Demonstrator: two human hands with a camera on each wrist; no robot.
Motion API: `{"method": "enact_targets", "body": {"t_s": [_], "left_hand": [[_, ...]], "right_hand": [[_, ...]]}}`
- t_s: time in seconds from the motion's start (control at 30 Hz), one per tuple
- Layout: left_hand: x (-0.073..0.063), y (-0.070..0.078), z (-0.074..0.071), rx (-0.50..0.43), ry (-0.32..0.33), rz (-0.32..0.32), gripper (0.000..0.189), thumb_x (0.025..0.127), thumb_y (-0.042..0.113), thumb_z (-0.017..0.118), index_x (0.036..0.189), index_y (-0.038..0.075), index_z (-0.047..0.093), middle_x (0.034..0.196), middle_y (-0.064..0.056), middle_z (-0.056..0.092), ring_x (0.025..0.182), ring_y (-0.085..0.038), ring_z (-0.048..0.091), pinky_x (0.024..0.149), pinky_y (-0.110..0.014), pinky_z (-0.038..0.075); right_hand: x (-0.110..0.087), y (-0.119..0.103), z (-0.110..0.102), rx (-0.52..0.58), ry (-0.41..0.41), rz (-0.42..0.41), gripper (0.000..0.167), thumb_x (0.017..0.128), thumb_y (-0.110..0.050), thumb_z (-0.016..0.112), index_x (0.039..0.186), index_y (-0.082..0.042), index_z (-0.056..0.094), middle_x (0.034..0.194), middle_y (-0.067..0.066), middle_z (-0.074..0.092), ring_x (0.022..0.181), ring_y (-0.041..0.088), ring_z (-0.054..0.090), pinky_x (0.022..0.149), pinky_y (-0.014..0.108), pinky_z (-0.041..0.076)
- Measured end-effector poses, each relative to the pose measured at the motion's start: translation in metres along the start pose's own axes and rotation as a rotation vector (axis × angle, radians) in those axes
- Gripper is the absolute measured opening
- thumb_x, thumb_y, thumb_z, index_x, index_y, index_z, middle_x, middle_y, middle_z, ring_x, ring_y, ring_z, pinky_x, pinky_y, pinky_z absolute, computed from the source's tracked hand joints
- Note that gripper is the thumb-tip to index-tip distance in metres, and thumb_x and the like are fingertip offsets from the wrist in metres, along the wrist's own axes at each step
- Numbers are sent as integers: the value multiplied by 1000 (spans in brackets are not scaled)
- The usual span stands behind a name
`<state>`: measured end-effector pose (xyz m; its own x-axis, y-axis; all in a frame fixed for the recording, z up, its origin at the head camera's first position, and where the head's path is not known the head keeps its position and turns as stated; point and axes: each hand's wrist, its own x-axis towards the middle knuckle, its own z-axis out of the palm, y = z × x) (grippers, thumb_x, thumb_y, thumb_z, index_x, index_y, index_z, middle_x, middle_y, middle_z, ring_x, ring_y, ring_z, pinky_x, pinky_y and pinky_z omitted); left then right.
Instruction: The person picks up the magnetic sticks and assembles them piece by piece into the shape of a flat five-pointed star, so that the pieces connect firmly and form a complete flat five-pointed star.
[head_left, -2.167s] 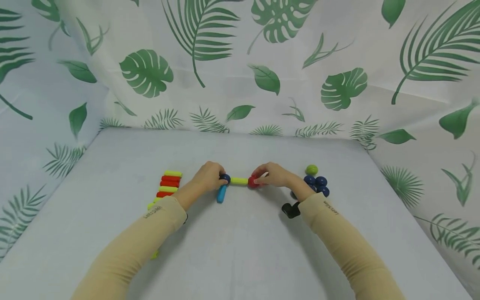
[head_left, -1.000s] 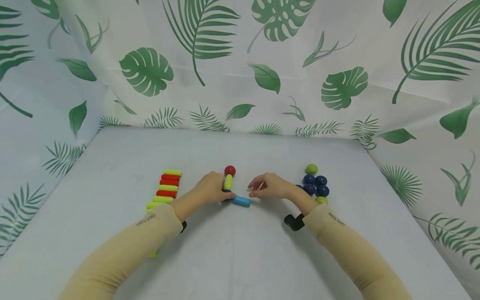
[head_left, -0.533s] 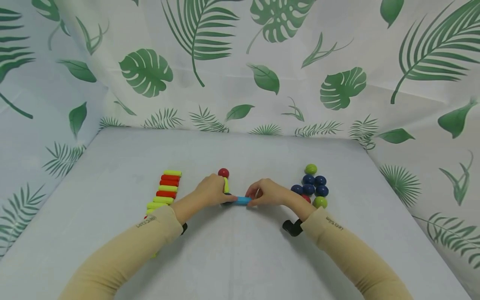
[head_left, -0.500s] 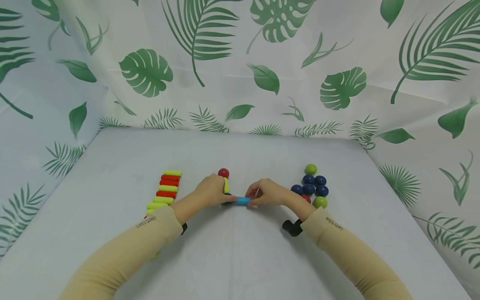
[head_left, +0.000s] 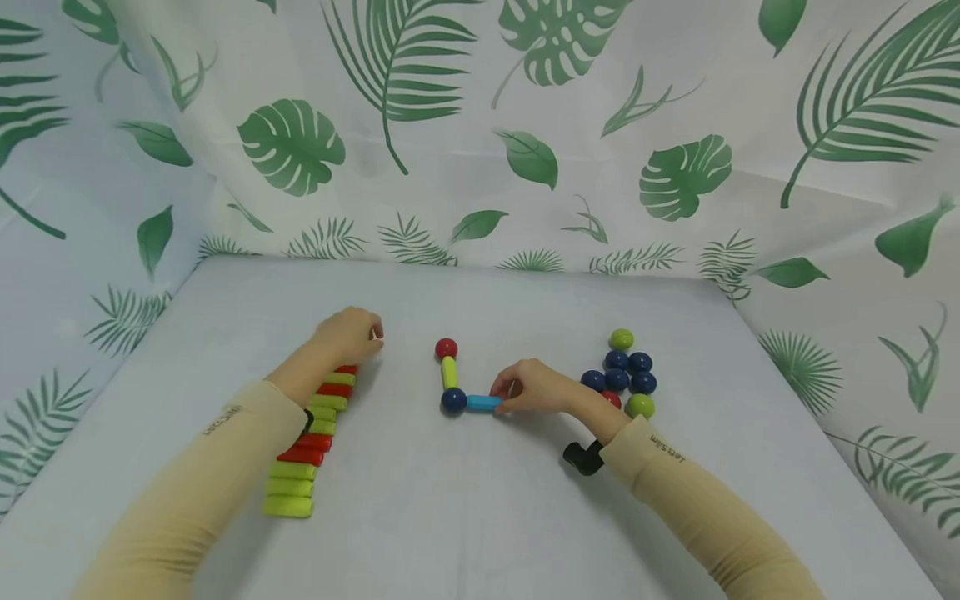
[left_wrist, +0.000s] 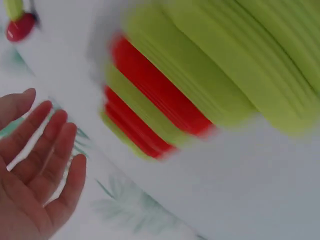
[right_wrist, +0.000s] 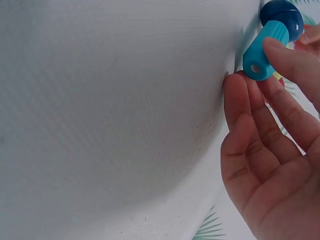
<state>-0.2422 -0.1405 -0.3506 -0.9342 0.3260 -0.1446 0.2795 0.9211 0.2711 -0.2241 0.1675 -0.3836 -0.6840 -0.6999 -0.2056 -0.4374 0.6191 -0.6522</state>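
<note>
In the middle of the table an L-shaped assembly lies flat: a red ball (head_left: 446,348), a yellow-green rod (head_left: 449,372), a dark blue ball (head_left: 453,401) at the corner and a light blue rod (head_left: 483,403). My right hand (head_left: 536,387) pinches the light blue rod near its free end; the right wrist view shows a small hole in that end (right_wrist: 255,69). My left hand (head_left: 347,335) hovers at the far end of a column of rods, hiding the farthest ones. In the left wrist view its fingers (left_wrist: 55,155) are relaxed and apart from the rods.
The column of several yellow-green rods (head_left: 288,506) and red rods (head_left: 303,456) runs down the left side. At the right sit several dark blue balls (head_left: 642,382), yellow-green balls (head_left: 622,339) and a partly hidden red ball (head_left: 612,398). A leaf-printed cloth (head_left: 450,183) stands behind the table.
The assembly was turned so its light blue rod points right, and my right hand took hold of that rod. My left hand let go of the dark blue ball and moved left to the rods.
</note>
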Motion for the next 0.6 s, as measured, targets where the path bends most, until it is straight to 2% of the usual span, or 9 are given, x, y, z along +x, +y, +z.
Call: {"method": "enact_targets", "body": {"t_s": [0.13,0.27,0.4,0.6], "left_hand": [[-7,-32,-4,-17,-42,-61,27,91,11,53,112,-3,59,111,-20,57,104,-33,51,89,-46,42],[-12,-52,-1,-68,-60,-108,30,91,8,48,116,-7,56,118,-25,53,109,-37,48,93,-48,39],[-16,-62,3,-94,-56,-116,29,91,5,45,115,-9,56,117,-27,53,108,-39,48,92,-49,39],[-14,-64,7,-130,-57,-115,29,92,5,47,115,-9,56,116,-27,54,105,-37,50,91,-48,40]], "right_hand": [[-1,0,-1,3,-4,-39,19,80,-19,71,94,-6,68,77,-4,62,67,9,55,63,22,49],[0,1,0,9,-4,5,18,80,-16,71,94,-6,68,78,-3,63,68,10,56,65,23,50],[1,0,1,-4,-2,30,17,80,-14,71,94,-6,67,79,-2,63,68,10,56,64,22,49],[1,0,1,-6,2,43,18,79,-14,71,95,-7,68,80,-4,63,69,9,56,64,20,49]]}}
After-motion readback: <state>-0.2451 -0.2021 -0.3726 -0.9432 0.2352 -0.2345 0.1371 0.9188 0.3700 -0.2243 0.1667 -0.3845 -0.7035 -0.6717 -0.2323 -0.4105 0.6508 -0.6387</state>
